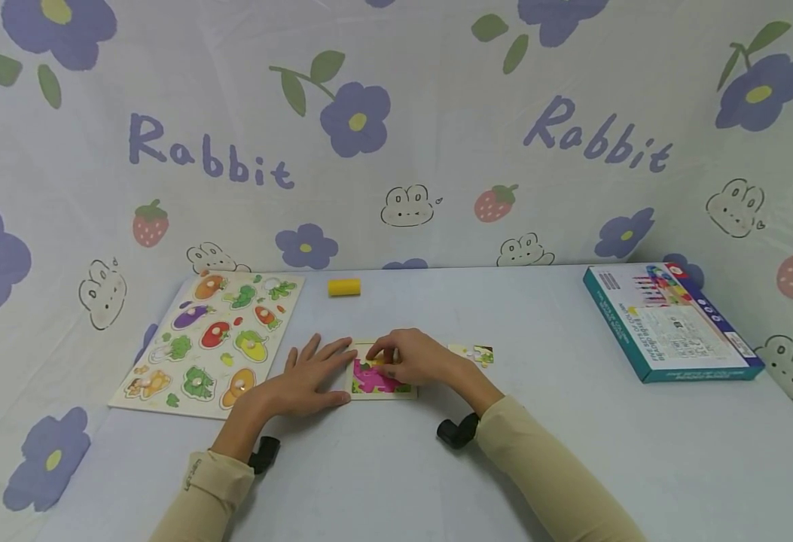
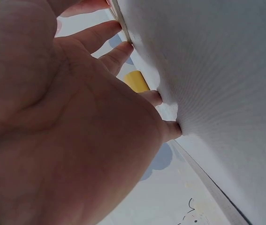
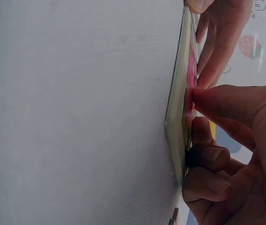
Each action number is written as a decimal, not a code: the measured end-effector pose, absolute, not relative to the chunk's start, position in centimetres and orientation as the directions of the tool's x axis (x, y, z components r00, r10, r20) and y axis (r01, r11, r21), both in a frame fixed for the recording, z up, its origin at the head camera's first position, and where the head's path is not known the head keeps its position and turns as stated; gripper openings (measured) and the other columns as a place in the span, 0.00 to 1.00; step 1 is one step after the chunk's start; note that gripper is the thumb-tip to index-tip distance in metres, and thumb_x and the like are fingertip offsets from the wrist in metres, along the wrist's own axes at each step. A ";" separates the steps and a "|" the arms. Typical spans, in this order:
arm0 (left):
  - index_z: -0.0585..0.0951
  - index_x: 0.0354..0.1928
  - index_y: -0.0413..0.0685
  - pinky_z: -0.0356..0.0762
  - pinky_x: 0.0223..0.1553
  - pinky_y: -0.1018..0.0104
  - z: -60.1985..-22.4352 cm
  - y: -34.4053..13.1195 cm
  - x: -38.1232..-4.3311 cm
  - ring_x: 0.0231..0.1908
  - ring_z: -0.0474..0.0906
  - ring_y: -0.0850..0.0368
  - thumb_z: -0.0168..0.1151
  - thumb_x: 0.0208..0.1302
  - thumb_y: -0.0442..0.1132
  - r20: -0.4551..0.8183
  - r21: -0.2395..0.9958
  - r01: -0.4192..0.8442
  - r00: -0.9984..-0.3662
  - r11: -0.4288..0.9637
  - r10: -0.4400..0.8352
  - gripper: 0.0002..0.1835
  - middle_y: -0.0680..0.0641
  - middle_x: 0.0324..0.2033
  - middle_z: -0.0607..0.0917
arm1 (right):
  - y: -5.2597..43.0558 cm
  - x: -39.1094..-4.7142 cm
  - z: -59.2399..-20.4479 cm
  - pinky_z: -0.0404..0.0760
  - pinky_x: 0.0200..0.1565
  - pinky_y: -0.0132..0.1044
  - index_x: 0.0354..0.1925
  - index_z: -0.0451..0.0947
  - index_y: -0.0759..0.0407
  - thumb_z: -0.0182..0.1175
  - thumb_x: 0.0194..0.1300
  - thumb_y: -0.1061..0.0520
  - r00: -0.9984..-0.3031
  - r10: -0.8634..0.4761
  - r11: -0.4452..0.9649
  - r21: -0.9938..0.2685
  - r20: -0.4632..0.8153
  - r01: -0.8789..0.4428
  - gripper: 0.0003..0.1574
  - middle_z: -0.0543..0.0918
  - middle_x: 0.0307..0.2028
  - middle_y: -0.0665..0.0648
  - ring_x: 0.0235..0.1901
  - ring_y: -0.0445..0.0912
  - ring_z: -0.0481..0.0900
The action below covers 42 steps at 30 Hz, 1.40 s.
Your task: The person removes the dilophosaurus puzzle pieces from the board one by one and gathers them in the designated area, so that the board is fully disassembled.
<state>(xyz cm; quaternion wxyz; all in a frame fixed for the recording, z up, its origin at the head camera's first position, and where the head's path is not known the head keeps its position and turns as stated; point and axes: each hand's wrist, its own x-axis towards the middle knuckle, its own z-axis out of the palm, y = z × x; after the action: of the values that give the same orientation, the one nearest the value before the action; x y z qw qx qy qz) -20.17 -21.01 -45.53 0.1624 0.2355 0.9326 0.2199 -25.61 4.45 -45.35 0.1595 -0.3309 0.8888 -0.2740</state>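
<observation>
One small puzzle (image 1: pixel 371 382), flat on table (image 1: pixel 369 474). Left hand (image 1: pixel 309 382) spread, touching its left edge; right hand (image 1: pixel 425 357) curled over, hiding part; I cannot tell if piece pinched. I'd guess light, stiff; take by rim (image 1: pixel 382 397). Loose pieces (image 1: pixel 483 354) past right wrist; vegetable board (image 1: pixel 206 407) crowds left; yellow cylinder (image 1: pixel 344 287) behind, box (image 1: pixel 674 324) far right.

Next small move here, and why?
Probably a gentle press by the right hand where its fingertips meet the pink jigsaw puzzle: the left hand, touching its left edge, can steady it, and loose pieces to the right suggest it's unfinished. Whether a piece is pinched is hidden.
</observation>
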 end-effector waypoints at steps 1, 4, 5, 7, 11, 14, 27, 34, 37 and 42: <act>0.62 0.83 0.53 0.32 0.76 0.17 -45.5 -21.0 -20.2 0.84 0.34 0.25 0.63 0.76 0.53 -0.199 0.487 0.369 -0.836 0.792 0.512 0.39 0.44 0.86 0.53 | 4.5 -25.6 -45.3 0.77 0.42 0.31 0.59 0.86 0.52 0.65 0.74 0.57 -0.730 -0.676 0.631 -0.593 -0.103 -0.500 0.17 0.86 0.40 0.51 0.38 0.41 0.76; 0.61 0.83 0.53 0.31 0.76 0.17 -45.5 -21.0 -20.1 0.84 0.34 0.25 0.63 0.76 0.53 -0.201 0.491 0.367 -0.834 0.790 0.513 0.39 0.45 0.86 0.52 | 4.5 -25.6 -45.3 0.77 0.42 0.31 0.59 0.86 0.52 0.65 0.74 0.57 -0.729 -0.676 0.629 -0.596 -0.103 -0.499 0.17 0.87 0.39 0.51 0.38 0.41 0.77; 0.61 0.83 0.53 0.31 0.76 0.17 -45.5 -21.0 -20.2 0.84 0.34 0.25 0.63 0.76 0.53 -0.201 0.495 0.367 -0.833 0.787 0.515 0.39 0.45 0.86 0.52 | 4.5 -25.6 -45.3 0.77 0.42 0.31 0.59 0.86 0.52 0.66 0.74 0.57 -0.729 -0.676 0.628 -0.597 -0.102 -0.499 0.17 0.87 0.39 0.51 0.38 0.41 0.77; 0.62 0.83 0.54 0.30 0.76 0.17 -45.6 -21.1 -20.2 0.84 0.33 0.25 0.63 0.75 0.54 -0.195 0.510 0.368 -0.831 0.778 0.521 0.40 0.45 0.86 0.52 | 4.5 -25.6 -45.3 0.77 0.42 0.31 0.59 0.86 0.52 0.66 0.74 0.57 -0.729 -0.677 0.625 -0.599 -0.099 -0.500 0.17 0.87 0.39 0.51 0.37 0.41 0.77; 0.62 0.83 0.58 0.30 0.74 0.14 -46.8 -21.5 -20.6 0.83 0.34 0.23 0.63 0.74 0.59 -0.157 0.530 0.387 -0.830 0.755 0.535 0.41 0.47 0.86 0.53 | 4.4 -25.7 -45.4 0.77 0.41 0.31 0.58 0.87 0.52 0.66 0.74 0.57 -0.728 -0.680 0.620 -0.604 -0.093 -0.501 0.17 0.87 0.39 0.51 0.37 0.41 0.77; 0.62 0.83 0.60 0.30 0.74 0.15 -47.3 -21.7 -20.8 0.84 0.33 0.25 0.62 0.74 0.61 -0.148 0.532 0.389 -0.832 0.752 0.535 0.41 0.49 0.86 0.53 | 4.4 -25.7 -45.4 0.77 0.41 0.31 0.58 0.86 0.52 0.66 0.74 0.57 -0.730 -0.676 0.622 -0.607 -0.096 -0.495 0.17 0.87 0.39 0.51 0.37 0.42 0.77; 0.66 0.82 0.54 0.37 0.76 0.16 -45.4 -21.0 -20.2 0.84 0.38 0.24 0.64 0.73 0.57 -0.174 0.481 0.375 -0.845 0.792 0.505 0.40 0.45 0.85 0.57 | 4.5 -25.9 -45.6 0.78 0.41 0.31 0.58 0.87 0.53 0.64 0.75 0.59 -0.724 -0.684 0.603 -0.623 -0.083 -0.498 0.16 0.86 0.39 0.52 0.37 0.42 0.77; 0.69 0.80 0.54 0.38 0.76 0.17 -45.5 -20.6 -20.4 0.84 0.41 0.27 0.60 0.75 0.59 -0.166 0.477 0.337 -0.872 0.812 0.460 0.36 0.47 0.84 0.60 | 4.6 -25.8 -45.4 0.77 0.37 0.29 0.56 0.87 0.54 0.63 0.75 0.60 -0.720 -0.692 0.584 -0.632 -0.059 -0.510 0.15 0.86 0.38 0.52 0.34 0.40 0.77; 0.72 0.78 0.52 0.41 0.75 0.16 -45.6 -20.4 -20.6 0.83 0.44 0.26 0.61 0.76 0.56 -0.145 0.475 0.334 -0.883 0.814 0.447 0.34 0.46 0.83 0.63 | 4.5 -25.8 -45.4 0.77 0.35 0.29 0.55 0.87 0.55 0.63 0.75 0.60 -0.719 -0.693 0.575 -0.639 -0.048 -0.511 0.14 0.87 0.38 0.52 0.33 0.40 0.77; 0.73 0.77 0.53 0.44 0.75 0.16 -45.9 -20.1 -20.7 0.83 0.46 0.26 0.64 0.75 0.54 -0.129 0.454 0.327 -0.896 0.829 0.424 0.33 0.47 0.82 0.65 | 4.3 -25.8 -45.4 0.77 0.36 0.29 0.55 0.87 0.55 0.62 0.76 0.60 -0.729 -0.682 0.581 -0.640 -0.047 -0.502 0.13 0.87 0.39 0.53 0.35 0.41 0.77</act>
<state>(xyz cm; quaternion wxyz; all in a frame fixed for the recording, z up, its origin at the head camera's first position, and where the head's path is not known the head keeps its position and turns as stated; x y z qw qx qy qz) -20.72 -20.12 -45.87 0.1131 0.1978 0.9495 0.2156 -25.83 4.35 -45.36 0.1457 -0.3377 0.8771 -0.3089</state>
